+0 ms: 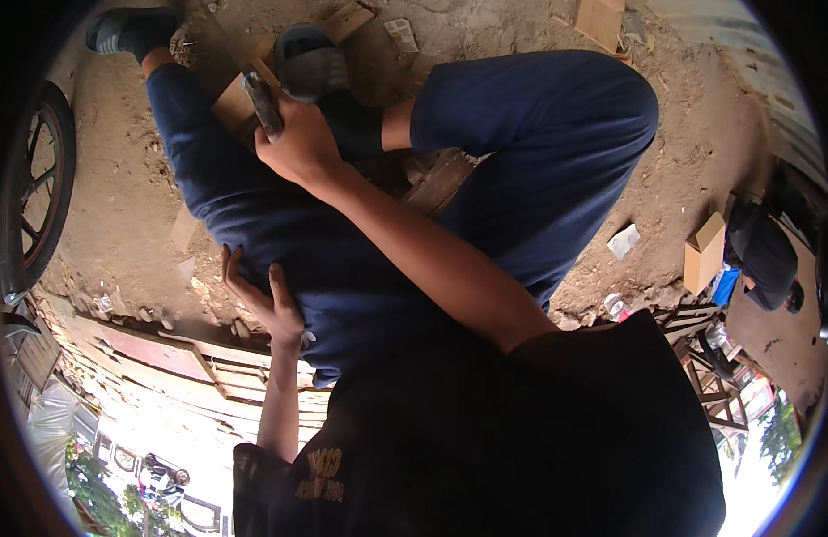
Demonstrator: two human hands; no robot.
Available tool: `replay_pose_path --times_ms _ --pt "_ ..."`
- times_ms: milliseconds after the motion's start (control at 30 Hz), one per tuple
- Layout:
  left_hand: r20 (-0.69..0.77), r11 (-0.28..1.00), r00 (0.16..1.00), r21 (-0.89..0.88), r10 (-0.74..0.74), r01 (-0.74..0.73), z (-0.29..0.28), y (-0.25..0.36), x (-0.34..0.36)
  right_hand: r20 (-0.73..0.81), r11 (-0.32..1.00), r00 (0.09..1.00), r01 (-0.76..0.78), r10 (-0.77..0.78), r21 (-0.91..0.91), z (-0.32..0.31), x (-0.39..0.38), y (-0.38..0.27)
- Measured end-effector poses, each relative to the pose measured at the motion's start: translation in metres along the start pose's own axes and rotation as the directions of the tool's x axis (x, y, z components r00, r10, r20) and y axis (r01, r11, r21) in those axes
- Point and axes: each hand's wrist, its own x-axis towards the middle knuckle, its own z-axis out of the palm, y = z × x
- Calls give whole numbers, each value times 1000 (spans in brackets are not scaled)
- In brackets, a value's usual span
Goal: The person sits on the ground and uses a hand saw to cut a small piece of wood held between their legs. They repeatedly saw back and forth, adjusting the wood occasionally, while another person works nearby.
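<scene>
One hand of mine, the right (pixel 299 146), was clenched around the worn, dark handle of a long-bladed hand tool (pixel 263 107). The narrow blade ran away from my grip, slanting leftward past the edge of view; I couldn't tell whether it touched the wooden board (pixel 230 104) just beyond my knuckles. My left hand (pixel 272 309), nearer my body than that grip, lay with fingers spread on my blue trousers (pixel 360 259), grasping nothing I could see.

Close ahead of my right fist, a grey sandal (pixel 314 72) on my right foot crowded the space beside the blade, and wood showed on either side of it. My left leg stretched away under and left of the grip, ending in another sandal (pixel 118 34). Behind my right wrist, a length of timber (pixel 442 182) lay between my legs.

Farther left of the grip stood a spoked wheel (pixel 65 179). On the dirt ground (pixel 118 152), a paper scrap (pixel 401 36) lay ahead and to the right, with a flat wooden piece (pixel 600 21) farther along. Well off to the right, past my bent knee, were a crumpled white scrap (pixel 623 242), an open cardboard box (pixel 704 256) and another person in dark clothing (pixel 763 252).
</scene>
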Motion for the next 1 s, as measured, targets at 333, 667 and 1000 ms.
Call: replay_pose_path --times_ms 333,667,1000 --pt "4 1000 1000 21 12 -12 2 3 -2 5 996 998 -62 62 -57 -3 -6 0" --pt "1 1000 1000 18 4 -4 -1 0 -6 -41 991 993 112 -110 73 -20 -51 19" --pt "-46 1000 999 -5 -22 22 -1 -1 -5 -8 992 992 124 -124 26 -34 -70 27"
